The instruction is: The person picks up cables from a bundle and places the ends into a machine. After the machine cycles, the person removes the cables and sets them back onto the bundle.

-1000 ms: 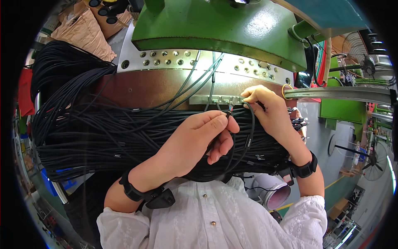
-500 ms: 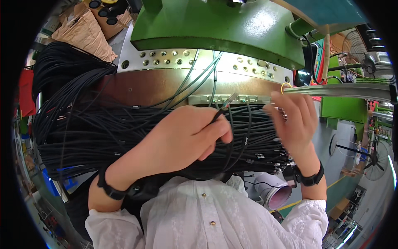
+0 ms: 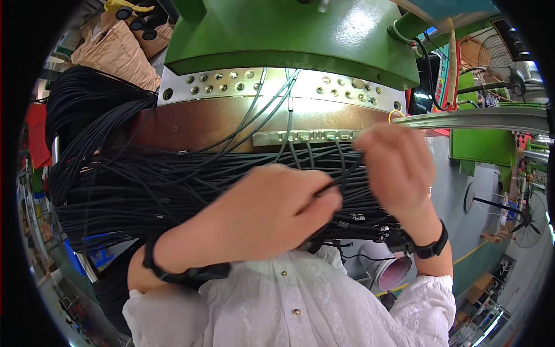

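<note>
My left hand (image 3: pixel 277 211) is closed in a pinch on a black cable (image 3: pixel 325 189), above a thick bed of black cables (image 3: pixel 133 191). Part of that cable is hidden by the fingers. To the right, my right hand (image 3: pixel 400 170) is raised with bent fingers, smeared by motion. A dark stretch of cable lies close to its fingertips; whether they grip it cannot be made out. Just beyond both hands is a narrow metal fixture (image 3: pixel 269 139) with several small slots, and cables run from it toward me.
A green machine block (image 3: pixel 277 43) overhangs a metal plate with holes (image 3: pixel 185 95) at the back. A metal rail (image 3: pixel 474 120) reaches in from the right. Below the right forearm stands a white bucket (image 3: pixel 384 269). Brown paper sacks (image 3: pixel 118 55) lie at the far left.
My left hand has moved right and slightly nearer to me; the cable's stripped wire end no longer shows above it. My right hand has moved slightly left, toward the left hand.
</note>
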The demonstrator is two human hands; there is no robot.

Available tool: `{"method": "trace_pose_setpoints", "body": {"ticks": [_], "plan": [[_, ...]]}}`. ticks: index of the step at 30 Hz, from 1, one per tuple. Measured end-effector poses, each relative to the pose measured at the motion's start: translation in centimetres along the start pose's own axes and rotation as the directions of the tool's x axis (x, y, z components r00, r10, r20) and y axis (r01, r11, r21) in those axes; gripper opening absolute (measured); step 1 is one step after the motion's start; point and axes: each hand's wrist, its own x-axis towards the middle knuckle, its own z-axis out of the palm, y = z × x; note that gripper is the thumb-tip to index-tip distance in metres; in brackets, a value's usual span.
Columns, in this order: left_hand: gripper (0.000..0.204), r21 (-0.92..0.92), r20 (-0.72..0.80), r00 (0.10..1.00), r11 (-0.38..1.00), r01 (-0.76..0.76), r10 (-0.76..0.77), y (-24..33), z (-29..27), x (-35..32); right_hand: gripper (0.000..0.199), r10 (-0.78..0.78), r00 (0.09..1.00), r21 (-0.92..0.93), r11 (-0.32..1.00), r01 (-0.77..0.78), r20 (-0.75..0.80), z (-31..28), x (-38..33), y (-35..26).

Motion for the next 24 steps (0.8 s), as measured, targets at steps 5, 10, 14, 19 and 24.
{"method": "trace_pose_setpoints", "body": {"ticks": [5, 10, 14, 19, 24], "plan": [[0.011, 0.499, -0.163, 0.963, 0.860, -0.106, 0.213, -0.8, 0.1, -0.9, 0.022, 0.360, 0.925, 0.125, 0.919, -0.374, 0.119, 1.6, -3.4, 2.3], [0.009, 0.530, -0.207, 0.810, 0.759, -0.378, 0.548, -1.3, 4.1, -0.7, 0.018, 0.343, 0.889, 0.383, 0.810, -0.443, 0.303, 3.0, -3.6, 2.0], [0.014, 0.515, -0.197, 0.794, 0.750, -0.415, 0.575, -2.4, 4.5, -1.1, 0.018, 0.141, 0.943, 0.329, 0.913, -0.242, 0.302, 2.2, -2.4, 2.4], [0.028, 0.505, -0.327, 0.746, 0.775, -0.381, 0.580, -2.7, -0.9, -2.0, 0.015, 0.033, 0.892, 0.136, 0.985, -0.105, 0.450, 2.6, -2.5, 2.5], [0.026, -0.340, -0.645, 0.762, 0.872, -0.351, 0.056, -7.0, -6.9, 6.7, 0.019, 0.237, 0.761, 0.344, 0.784, -0.517, 0.604, 2.2, 0.1, 3.1]]}}
